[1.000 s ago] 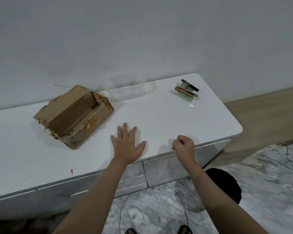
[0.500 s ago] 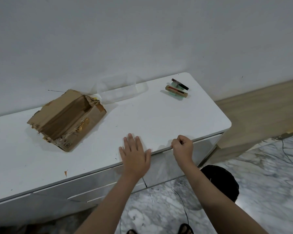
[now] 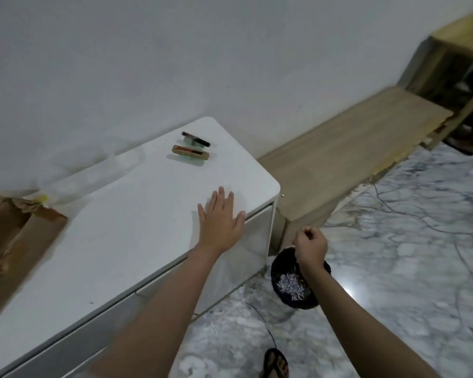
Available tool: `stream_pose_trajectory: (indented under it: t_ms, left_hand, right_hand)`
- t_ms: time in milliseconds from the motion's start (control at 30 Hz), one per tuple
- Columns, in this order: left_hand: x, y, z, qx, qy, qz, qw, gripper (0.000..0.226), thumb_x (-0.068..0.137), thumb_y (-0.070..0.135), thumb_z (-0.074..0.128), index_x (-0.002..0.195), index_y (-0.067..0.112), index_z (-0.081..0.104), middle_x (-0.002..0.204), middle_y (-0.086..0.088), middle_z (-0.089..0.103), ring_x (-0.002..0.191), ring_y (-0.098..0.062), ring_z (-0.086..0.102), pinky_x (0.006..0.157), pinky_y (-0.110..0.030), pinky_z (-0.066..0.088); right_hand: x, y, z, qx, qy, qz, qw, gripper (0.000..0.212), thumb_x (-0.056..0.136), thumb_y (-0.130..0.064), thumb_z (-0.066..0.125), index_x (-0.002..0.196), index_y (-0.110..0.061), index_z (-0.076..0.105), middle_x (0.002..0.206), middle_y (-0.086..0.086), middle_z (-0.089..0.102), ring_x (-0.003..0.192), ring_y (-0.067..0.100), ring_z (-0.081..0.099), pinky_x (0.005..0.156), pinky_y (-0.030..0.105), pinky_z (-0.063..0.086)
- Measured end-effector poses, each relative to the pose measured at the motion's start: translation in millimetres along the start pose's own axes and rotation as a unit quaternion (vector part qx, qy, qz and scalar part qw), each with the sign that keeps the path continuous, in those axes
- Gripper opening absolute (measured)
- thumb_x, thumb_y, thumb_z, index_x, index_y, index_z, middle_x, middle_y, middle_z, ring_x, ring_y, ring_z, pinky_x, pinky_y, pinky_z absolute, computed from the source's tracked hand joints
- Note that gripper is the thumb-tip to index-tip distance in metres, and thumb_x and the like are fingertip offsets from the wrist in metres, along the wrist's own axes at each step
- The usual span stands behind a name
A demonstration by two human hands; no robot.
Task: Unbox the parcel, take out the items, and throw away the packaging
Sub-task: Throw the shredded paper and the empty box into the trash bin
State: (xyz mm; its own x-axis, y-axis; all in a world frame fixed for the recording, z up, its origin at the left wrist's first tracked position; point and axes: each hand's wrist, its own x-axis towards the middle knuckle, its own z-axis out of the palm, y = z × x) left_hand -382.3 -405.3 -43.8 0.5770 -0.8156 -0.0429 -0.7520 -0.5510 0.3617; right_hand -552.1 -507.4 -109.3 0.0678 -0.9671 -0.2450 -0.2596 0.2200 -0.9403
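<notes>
Left hand [image 3: 221, 224] flat on the white cabinet top [image 3: 137, 214], fingers spread, palm down near the front right corner, holding nothing. Right hand [image 3: 310, 244] off past the cabinet's end, curled into a loose fist above a black bin [image 3: 281, 271] on the marble floor [image 3: 393, 268]; anything pinched inside that fist cannot be told. Far to the left of the flat hand, at the frame edge: torn cardboard box [image 3: 14, 244], open side up, long axis running from the front edge diagonally back toward the wall [image 3: 175, 64], partly cut off by the frame. Beyond its far end, crumpled clear plastic wrap [image 3: 93, 173] stretched along the wall, with a small yellow scrap [image 3: 42, 198] at its left end beside the box's torn flap. Ahead of the left fingertips, near the cabinet's back right corner: two slim stick-shaped items, a tan one [image 3: 191, 152] nearer and a dark one [image 3: 196, 138] behind, lying roughly parallel, long axes crosswise to the reaching fingers, close together on a pale green patch. Bare cabinet surface between flat hand and items, nothing in the way. Under the right wrist, pale shredded bits [image 3: 290, 285] inside the bin. Right of the fist, low wooden bench [image 3: 352, 148] along the wall; thin cables [image 3: 410, 214] across the floor; a sandalled foot [image 3: 276, 364] at the bottom edge.
</notes>
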Motion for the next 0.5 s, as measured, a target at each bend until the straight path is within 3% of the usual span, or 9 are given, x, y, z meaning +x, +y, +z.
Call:
stream_pose_trajectory:
  t_ms: [67,133,267,367,433,500]
  left_hand:
    - [19.1,3.5,7.7,0.043,0.001,-0.023,0.999,0.066,0.095,0.049,0.026,0.15,0.012,0.022,0.16,-0.011,0.011,0.147,-0.026,0.007,0.112,-0.06,0.006]
    - [24.5,4.0,14.9,0.073,0.027,-0.031,0.996,0.075,0.088,0.054,0.017,0.147,0.009,0.029,0.157,-0.014,0.019,0.145,-0.029,0.016,0.109,-0.063,0.015]
    - [25.3,4.0,22.2,0.085,0.056,-0.037,0.994,0.072,0.085,0.051,0.025,0.142,0.008,0.037,0.154,-0.015,0.028,0.142,-0.032,0.024,0.107,-0.063,0.02]
    - [26.7,3.3,22.9,0.095,0.071,-0.035,0.992,0.068,0.086,0.047,0.032,0.141,0.008,0.039,0.153,-0.016,0.03,0.14,-0.034,0.028,0.106,-0.063,0.022]
    - [25.9,2.4,23.5,0.099,0.075,-0.035,0.992,0.068,0.086,0.047,0.032,0.141,0.008,0.039,0.152,-0.016,0.031,0.139,-0.034,0.028,0.105,-0.063,0.023]
    - [25.8,1.8,24.6,0.099,0.078,-0.035,0.991,0.068,0.086,0.048,0.031,0.141,0.008,0.038,0.152,-0.016,0.03,0.14,-0.034,0.028,0.106,-0.064,0.022]
  right_hand:
    - [26.4,17.4,-17.1,-0.027,0.002,0.052,0.998,0.018,0.074,-0.009,0.05,0.059,-0.003,0.045,0.058,0.012,0.042,0.058,0.023,0.039,0.055,0.034,0.033]
    - [52.3,35.0,-27.9,-0.045,0.002,0.092,0.995,0.027,0.066,-0.018,0.047,0.071,0.009,0.049,0.06,0.015,0.042,0.056,0.025,0.039,0.051,0.035,0.033]
    - [85.4,57.0,-37.8,-0.095,-0.004,0.138,0.986,0.014,0.07,-0.014,0.048,0.06,-0.006,0.041,0.06,0.015,0.045,0.056,0.026,0.045,0.052,0.037,0.038]
    - [107.2,77.7,-41.9,-0.145,0.003,0.197,0.97,0.009,0.077,-0.013,0.053,0.073,-0.006,0.058,0.077,0.019,0.064,0.076,0.036,0.062,0.068,0.043,0.054]
    - [116.9,88.2,-44.8,-0.157,0.004,0.229,0.961,0.011,0.08,-0.015,0.057,0.078,-0.004,0.058,0.077,0.015,0.061,0.078,0.034,0.059,0.071,0.039,0.05]
    - [123.8,90.9,-45.3,-0.133,-0.004,0.272,0.953,0.02,0.083,-0.018,0.055,0.07,-0.004,0.05,0.067,0.01,0.05,0.071,0.03,0.05,0.067,0.035,0.041]
